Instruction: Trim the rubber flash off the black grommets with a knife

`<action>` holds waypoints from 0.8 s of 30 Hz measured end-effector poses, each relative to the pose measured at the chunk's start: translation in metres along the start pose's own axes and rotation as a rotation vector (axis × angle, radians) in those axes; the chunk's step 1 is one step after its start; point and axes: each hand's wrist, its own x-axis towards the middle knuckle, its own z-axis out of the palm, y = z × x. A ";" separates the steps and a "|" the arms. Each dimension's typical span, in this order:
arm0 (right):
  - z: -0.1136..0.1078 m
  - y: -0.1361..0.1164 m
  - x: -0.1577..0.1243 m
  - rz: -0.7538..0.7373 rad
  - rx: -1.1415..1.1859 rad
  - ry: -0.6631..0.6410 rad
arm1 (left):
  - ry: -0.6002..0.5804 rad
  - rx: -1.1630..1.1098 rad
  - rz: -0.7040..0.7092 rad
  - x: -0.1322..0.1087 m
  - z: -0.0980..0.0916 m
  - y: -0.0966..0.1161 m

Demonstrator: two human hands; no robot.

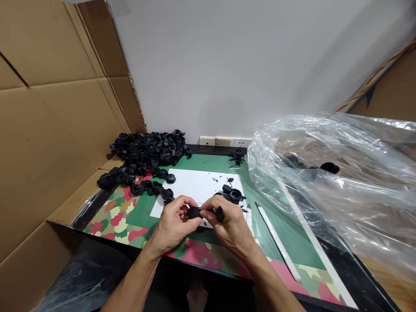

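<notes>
My left hand [173, 223] is closed around a small black rubber part [194, 212], pinched between thumb and fingers. My right hand [227, 223] meets it from the right, its fingertips on the same part and a small black tool or piece [220, 214] gripped in its fingers. Both hands hover over a white sheet [198, 184] on the green mat [286, 234]. A few more black parts [233, 193] lie on the sheet just beyond my right hand.
A big heap of black rubber parts [147, 151] fills the back left corner against cardboard walls [48, 130]. A large clear plastic bag [331, 182] bulges over the right side. A white strip [276, 240] lies on the mat. Wall sockets [224, 141] sit behind.
</notes>
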 end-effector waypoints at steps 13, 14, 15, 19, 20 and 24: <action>0.018 -0.011 0.002 0.027 -0.321 0.186 | 0.316 0.086 0.293 -0.007 0.022 0.005; 0.019 -0.012 0.002 0.028 -0.331 0.193 | 0.329 0.097 0.351 -0.008 0.021 0.005; 0.020 -0.014 0.002 0.030 -0.342 0.198 | 0.339 0.106 0.400 -0.008 0.020 0.006; 0.026 -0.016 0.006 0.048 -0.364 0.193 | 0.356 0.154 0.503 -0.014 0.018 0.007; 0.025 -0.014 0.008 0.066 -0.372 0.197 | 0.349 0.156 0.520 -0.019 0.018 0.008; 0.003 0.006 0.025 0.253 -0.470 0.293 | 0.177 0.035 0.501 -0.040 0.021 0.009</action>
